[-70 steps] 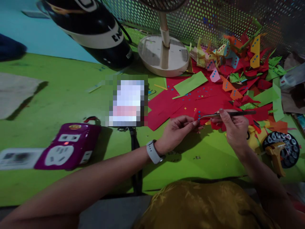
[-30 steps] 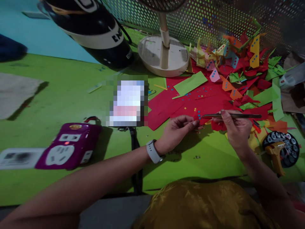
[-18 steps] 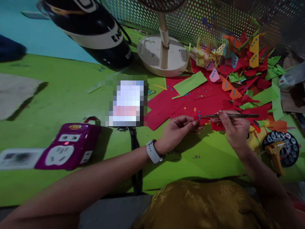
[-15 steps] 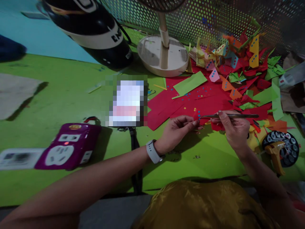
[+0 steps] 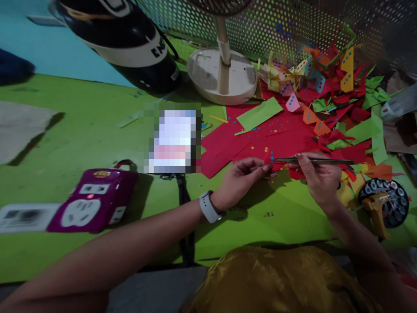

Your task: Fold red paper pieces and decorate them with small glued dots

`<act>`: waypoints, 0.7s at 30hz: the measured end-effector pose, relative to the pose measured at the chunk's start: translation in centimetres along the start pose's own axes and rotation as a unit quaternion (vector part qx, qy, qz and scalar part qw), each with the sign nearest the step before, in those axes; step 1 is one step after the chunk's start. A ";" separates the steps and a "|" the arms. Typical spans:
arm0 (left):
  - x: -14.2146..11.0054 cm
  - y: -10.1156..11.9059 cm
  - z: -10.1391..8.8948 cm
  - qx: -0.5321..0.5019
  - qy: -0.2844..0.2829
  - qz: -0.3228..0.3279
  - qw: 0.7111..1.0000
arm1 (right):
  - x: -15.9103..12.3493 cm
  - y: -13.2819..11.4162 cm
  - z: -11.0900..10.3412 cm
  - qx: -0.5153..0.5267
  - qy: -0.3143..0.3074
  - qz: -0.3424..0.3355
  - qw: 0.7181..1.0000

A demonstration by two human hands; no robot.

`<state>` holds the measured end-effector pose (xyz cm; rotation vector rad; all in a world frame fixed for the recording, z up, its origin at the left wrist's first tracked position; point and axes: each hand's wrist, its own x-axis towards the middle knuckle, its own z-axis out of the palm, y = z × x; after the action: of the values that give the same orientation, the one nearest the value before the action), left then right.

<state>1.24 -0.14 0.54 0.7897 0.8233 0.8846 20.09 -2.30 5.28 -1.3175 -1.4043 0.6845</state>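
In the head view my left hand [image 5: 249, 174], wearing a wristwatch [image 5: 209, 208], has thumb and forefinger closed in a pinch. A small red paper piece with blue dots [image 5: 271, 157] shows at its fingertips; red sheets behind make its outline hard to tell. My right hand [image 5: 321, 176] grips metal tweezers [image 5: 335, 161], held nearly level. The tweezers' tip points left and meets or nearly touches the dots. Beneath and beyond both hands lie red paper sheets [image 5: 293, 137], scattered with tiny blue and yellow bits.
A lit, blurred phone [image 5: 176, 139] lies left of the hands, and a purple power socket [image 5: 94, 200] farther left. Behind stand a fan base [image 5: 221, 80] and a black bottle [image 5: 130, 48]. Folded coloured papers [image 5: 319, 82] pile up at right, above a round black dial-like item [image 5: 399, 198].
The tweezers' tip has shifted very slightly and the tool lies a little more level. Both hands otherwise keep their places.
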 end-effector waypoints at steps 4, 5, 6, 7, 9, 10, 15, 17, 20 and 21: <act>0.0 0.0 0.0 0.003 0.004 -0.005 1.000 | 0.1 -0.1 0.0 0.010 0.008 0.013 1.000; 0.0 0.0 0.0 0.002 0.006 -0.006 1.000 | 0.1 -0.1 0.1 0.016 0.005 0.014 1.000; 0.0 0.0 0.0 0.000 0.006 -0.008 1.000 | 0.1 -0.2 0.1 0.020 0.003 0.016 1.000; 0.0 0.0 0.1 -0.002 0.005 -0.010 1.000 | 0.2 -0.3 0.1 0.023 0.001 0.017 1.000; 0.1 0.0 0.1 -0.007 0.004 -0.011 1.000 | 0.2 -0.4 0.2 0.025 -0.001 0.018 1.000; 0.1 0.0 0.1 -0.008 0.004 -0.010 1.000 | 0.2 -0.5 0.2 0.025 -0.001 0.017 1.000; 0.0 0.0 0.0 -0.005 0.003 -0.004 1.000 | 0.2 -0.4 0.2 0.026 0.006 0.008 1.000; 0.0 0.1 0.0 -0.010 0.002 0.005 1.000 | 0.2 -0.3 0.2 0.023 0.007 0.006 1.000; 0.0 0.2 0.0 -0.016 0.003 0.012 1.000 | 0.1 -0.2 0.1 0.025 0.005 0.008 1.000; 0.0 0.2 0.1 -0.015 0.003 0.009 1.000 | 0.1 -0.2 0.2 0.028 0.005 0.007 1.000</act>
<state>1.24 -0.03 0.76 0.7697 0.8088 0.9134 19.90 -2.20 5.45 -1.2860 -1.3598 0.7222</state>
